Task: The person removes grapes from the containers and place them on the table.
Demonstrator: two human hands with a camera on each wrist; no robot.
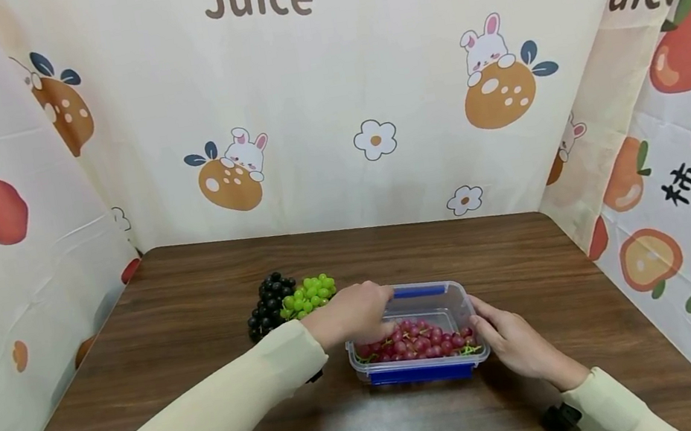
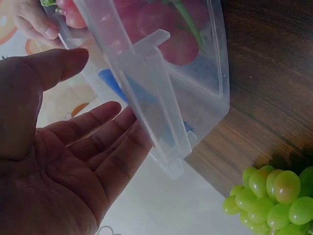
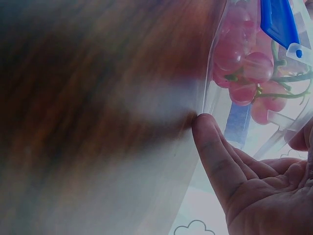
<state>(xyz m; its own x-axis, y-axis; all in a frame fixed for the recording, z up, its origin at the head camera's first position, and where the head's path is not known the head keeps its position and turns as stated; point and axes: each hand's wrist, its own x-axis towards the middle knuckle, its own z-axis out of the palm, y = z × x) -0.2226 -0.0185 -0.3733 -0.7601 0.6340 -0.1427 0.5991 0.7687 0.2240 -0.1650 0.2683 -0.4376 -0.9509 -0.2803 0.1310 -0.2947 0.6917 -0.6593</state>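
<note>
A clear plastic food container (image 1: 420, 367) with blue clips stands on the table, its top uncovered. Red grapes (image 1: 419, 339) lie inside, towards the near side. My left hand (image 1: 361, 311) reaches over the container's left rim; in the left wrist view its thumb (image 2: 73, 63) stands apart from the fingers, whose tips are right at the clear wall. On the opposite side my right hand (image 1: 518, 343) holds the right end, with fingers (image 3: 215, 152) against the outer wall and the thumb near the rim.
Just left of the container lie black grapes (image 1: 271, 302) and green grapes (image 1: 309, 295), partly behind the left forearm. The brown wooden table (image 1: 206, 275) ends at a fruit-printed curtain (image 1: 311, 85) at the back and on both sides.
</note>
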